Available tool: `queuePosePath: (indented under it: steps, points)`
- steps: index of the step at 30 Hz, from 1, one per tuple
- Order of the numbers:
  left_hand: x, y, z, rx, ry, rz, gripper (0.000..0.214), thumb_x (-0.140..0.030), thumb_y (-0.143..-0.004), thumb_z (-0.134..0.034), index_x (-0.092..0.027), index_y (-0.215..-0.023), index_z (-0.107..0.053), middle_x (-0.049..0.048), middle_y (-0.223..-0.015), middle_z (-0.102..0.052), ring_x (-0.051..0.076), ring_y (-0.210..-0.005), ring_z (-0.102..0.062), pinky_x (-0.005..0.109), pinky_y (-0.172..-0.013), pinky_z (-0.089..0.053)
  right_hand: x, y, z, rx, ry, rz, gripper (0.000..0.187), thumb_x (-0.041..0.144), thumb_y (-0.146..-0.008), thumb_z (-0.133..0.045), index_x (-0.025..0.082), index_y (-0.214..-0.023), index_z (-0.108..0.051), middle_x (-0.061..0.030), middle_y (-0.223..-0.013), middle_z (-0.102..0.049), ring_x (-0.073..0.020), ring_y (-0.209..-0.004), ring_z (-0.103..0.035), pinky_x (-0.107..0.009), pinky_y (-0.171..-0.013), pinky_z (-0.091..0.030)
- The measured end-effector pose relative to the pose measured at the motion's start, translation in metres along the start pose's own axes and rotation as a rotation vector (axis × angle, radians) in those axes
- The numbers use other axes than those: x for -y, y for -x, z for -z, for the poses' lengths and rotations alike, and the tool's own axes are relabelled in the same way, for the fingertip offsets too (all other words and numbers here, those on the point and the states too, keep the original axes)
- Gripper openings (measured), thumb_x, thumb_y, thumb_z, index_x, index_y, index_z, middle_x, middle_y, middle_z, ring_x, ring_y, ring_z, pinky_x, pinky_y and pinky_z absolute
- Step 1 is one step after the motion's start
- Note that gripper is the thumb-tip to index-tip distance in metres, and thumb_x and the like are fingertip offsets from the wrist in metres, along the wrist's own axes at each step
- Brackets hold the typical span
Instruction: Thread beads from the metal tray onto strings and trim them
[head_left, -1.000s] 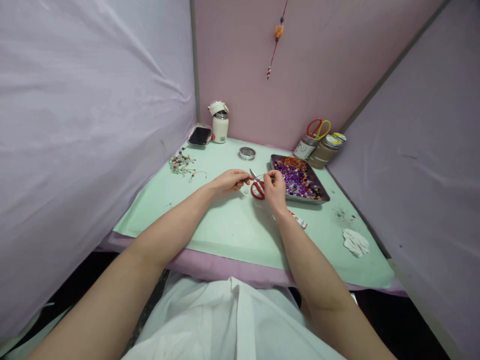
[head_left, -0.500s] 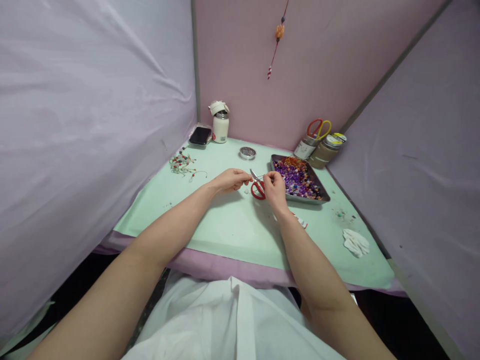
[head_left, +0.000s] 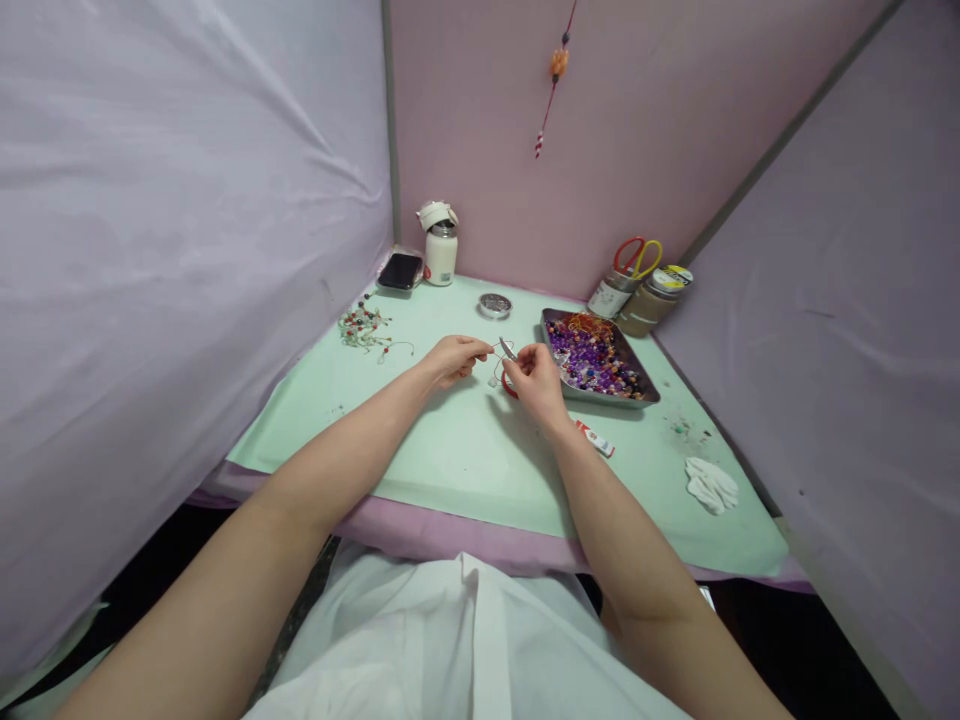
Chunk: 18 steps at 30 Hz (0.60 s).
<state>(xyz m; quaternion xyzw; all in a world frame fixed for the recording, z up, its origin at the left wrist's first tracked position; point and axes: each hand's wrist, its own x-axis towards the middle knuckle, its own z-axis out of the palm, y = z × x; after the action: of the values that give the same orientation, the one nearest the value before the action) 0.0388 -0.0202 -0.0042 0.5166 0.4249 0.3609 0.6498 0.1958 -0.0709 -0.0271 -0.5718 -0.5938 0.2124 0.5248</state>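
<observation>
My left hand point(head_left: 454, 360) is closed in a pinch on a thin cord point(head_left: 498, 353), which runs in a loose loop toward the right. My right hand point(head_left: 538, 385) is also pinched, at the cord's other side; the bit between its fingertips is tiny and partly hidden. Just beneath it lies a pair of scissors point(head_left: 508, 350), blades pointing away, with the red handles mostly covered by the hand. A small whitish piece point(head_left: 493, 381) rests on the table between the hands.
Right of my hands stands a metal tray point(head_left: 613, 401) of purple beads. Farther back are a round tin point(head_left: 495, 306), white bottle point(head_left: 442, 258), phone point(head_left: 400, 271) and two jars point(head_left: 646, 307). Beaded cords point(head_left: 364, 328) lie left; a red-white tube point(head_left: 595, 438) and white glove point(head_left: 711, 486) lie right.
My right hand has shifted slightly left and nearer, now covering more of the red handles. The cord between my hands has gone from taut to a slack loop. More of the tube shows.
</observation>
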Motion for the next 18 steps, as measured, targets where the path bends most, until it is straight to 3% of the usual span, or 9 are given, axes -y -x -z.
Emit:
queuePosePath:
  steps: [4,7,11,14,18]
  points:
    - [0.004,-0.004,0.001,-0.029,0.028,-0.021,0.016,-0.024,-0.066,-0.067,-0.015,-0.061,-0.054,-0.0078,-0.043,-0.034,0.003,-0.038,-0.019,0.024,-0.041,-0.012,-0.001,0.003,0.001,0.138,0.081,0.064,0.013,0.032,-0.077,-0.053,0.021,-0.073,-0.053,0.0016,-0.064,-0.055,-0.0136,-0.058,-0.048,-0.027,-0.061,-0.038]
    - [0.003,-0.002,0.000,-0.088,-0.088,-0.057,0.015,-0.028,-0.068,-0.064,-0.015,-0.064,-0.057,-0.0058,-0.047,-0.042,0.004,-0.039,-0.021,0.024,-0.042,-0.017,0.000,0.004,0.002,0.193,0.155,0.127,0.014,0.030,-0.079,-0.051,0.021,-0.069,-0.055,0.0008,-0.064,-0.057,-0.0148,-0.060,-0.050,-0.028,-0.063,-0.038]
    - [0.004,-0.002,0.000,-0.115,-0.412,-0.307,0.012,-0.026,-0.070,-0.060,-0.014,-0.070,-0.063,-0.0003,-0.062,-0.058,0.007,-0.051,-0.042,0.024,-0.053,-0.032,0.002,0.003,0.005,0.134,0.235,0.271,0.013,0.027,-0.083,-0.046,0.021,-0.076,-0.055,-0.0029,-0.076,-0.059,-0.0169,-0.069,-0.051,-0.029,-0.067,-0.039]
    - [0.007,-0.004,0.001,-0.039,-0.643,-0.484,0.014,-0.025,-0.072,-0.056,-0.014,-0.073,-0.065,0.0013,-0.070,-0.062,0.011,-0.064,-0.049,0.024,-0.063,-0.037,0.002,0.000,0.008,0.049,0.332,0.372,0.014,0.025,-0.086,-0.043,0.021,-0.080,-0.056,-0.0057,-0.084,-0.060,-0.0198,-0.080,-0.051,-0.032,-0.073,-0.039]
    - [0.010,-0.005,0.001,0.099,-0.751,-0.585,0.019,-0.026,-0.075,-0.052,-0.013,-0.075,-0.066,0.0016,-0.072,-0.062,0.012,-0.065,-0.050,0.024,-0.064,-0.037,-0.001,-0.004,0.012,0.033,0.378,0.443,0.015,0.023,-0.087,-0.044,0.022,-0.083,-0.058,-0.0062,-0.091,-0.064,-0.0219,-0.091,-0.051,-0.035,-0.083,-0.037]
